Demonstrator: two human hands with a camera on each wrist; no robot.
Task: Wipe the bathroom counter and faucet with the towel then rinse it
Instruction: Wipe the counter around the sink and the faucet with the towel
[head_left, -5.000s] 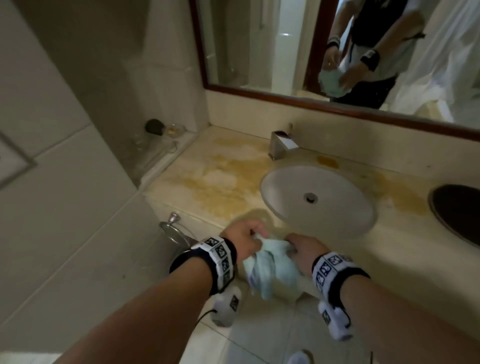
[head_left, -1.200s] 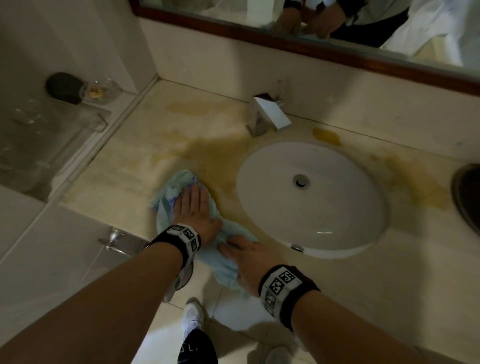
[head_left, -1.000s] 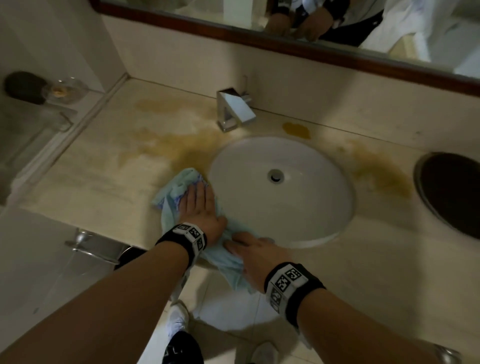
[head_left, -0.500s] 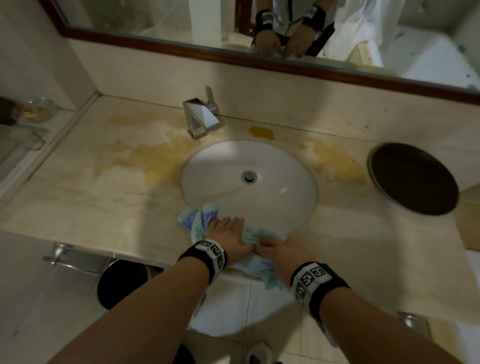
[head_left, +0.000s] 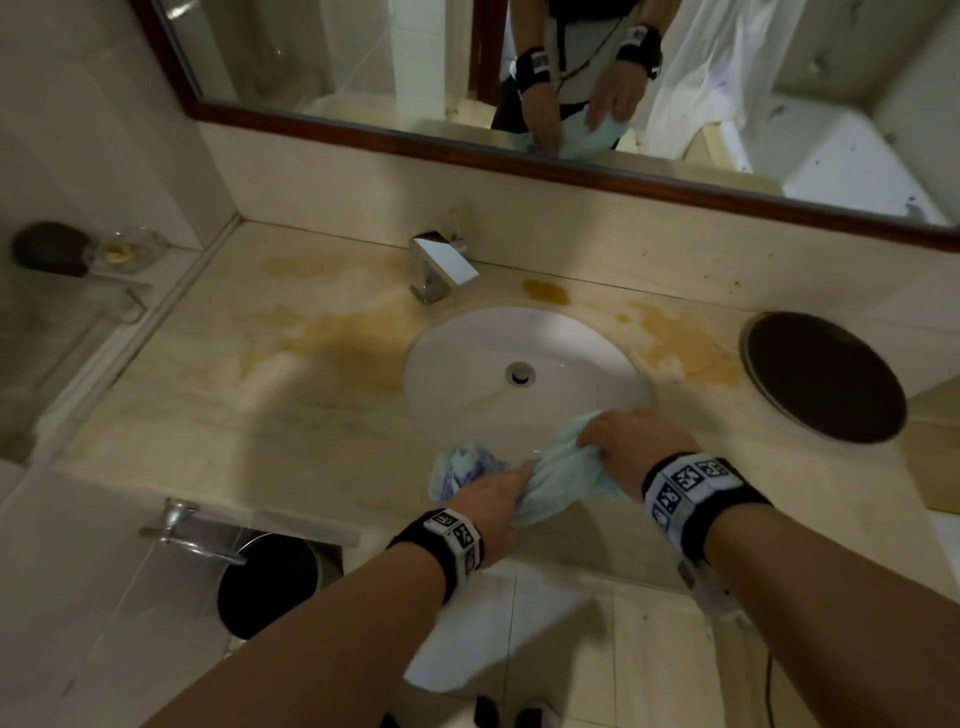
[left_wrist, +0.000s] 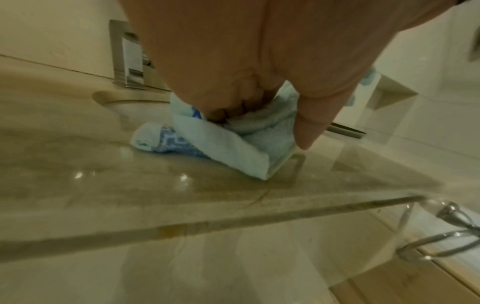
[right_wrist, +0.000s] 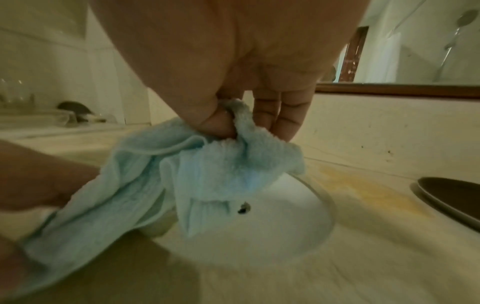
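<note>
A light blue towel (head_left: 550, 470) lies bunched on the front strip of the beige counter (head_left: 218, 431), at the near rim of the white sink (head_left: 566, 338). My left hand (head_left: 493, 499) holds its left part against the counter, fingers curled into the cloth (left_wrist: 233, 148). My right hand (head_left: 631, 441) pinches the other end between thumb and fingers, so that this end of the towel (right_wrist: 207, 174) hangs raised over the sink's (right_wrist: 285, 216) front rim. The chrome faucet (head_left: 441, 267) stands behind the sink, untouched. Yellow-brown stains (head_left: 353, 343) spread left and right of the sink.
A dark round dish (head_left: 823, 376) sits on the counter to the right. A glass shelf with a dark object (head_left: 49, 249) is far left. Below the counter edge are a chrome towel ring (head_left: 179, 525) and a black bin (head_left: 270, 582). The mirror (head_left: 571, 67) runs along the back.
Both hands slid the towel rightward along the counter's front, from left of the sink to its near rim. The right hand went from pressing flat to pinching and lifting one end.
</note>
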